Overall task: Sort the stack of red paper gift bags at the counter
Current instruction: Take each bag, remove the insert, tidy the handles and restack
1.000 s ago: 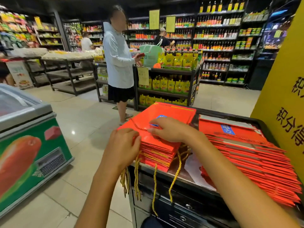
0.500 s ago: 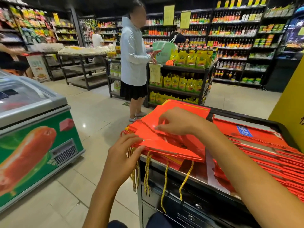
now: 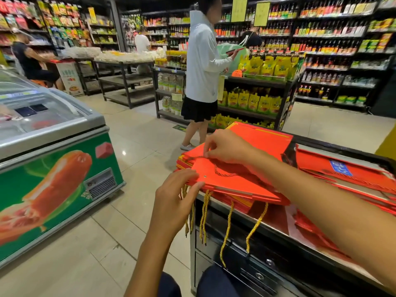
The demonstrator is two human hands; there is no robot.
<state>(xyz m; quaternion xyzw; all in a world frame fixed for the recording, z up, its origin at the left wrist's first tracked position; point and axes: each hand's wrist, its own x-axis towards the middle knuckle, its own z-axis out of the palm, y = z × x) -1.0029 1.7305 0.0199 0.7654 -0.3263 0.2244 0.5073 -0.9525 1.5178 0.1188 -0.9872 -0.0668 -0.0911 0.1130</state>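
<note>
1. A chest freezer with a sausage picture on its green front stands on the tiled floor at the left, well apart from the counter.
2. The counter, a dark unit with a metal top edge and drawers below, fills the lower right.
3. A shopper in a white top stands beyond the counter, facing a rack of yellow packets.
4. A second pile of red bags lies flat on the counter's right part, one bag showing a blue label.
5. The stack of red paper gift bags lies flat at the counter's left corner, its long axis running from the near-left corner towards the far right. The open tops point to the near-left edge, where gold cord handles hang down over the counter front.
6. The top bag is tilted, its far end raised above the stack.
7. The right hand rests on the top bag, thumb and forefinger pinched together on its red cord handle.
8. The left hand is at the stack's near-left corner, fingers curled round the edge of the top bag, thumb above.
</note>
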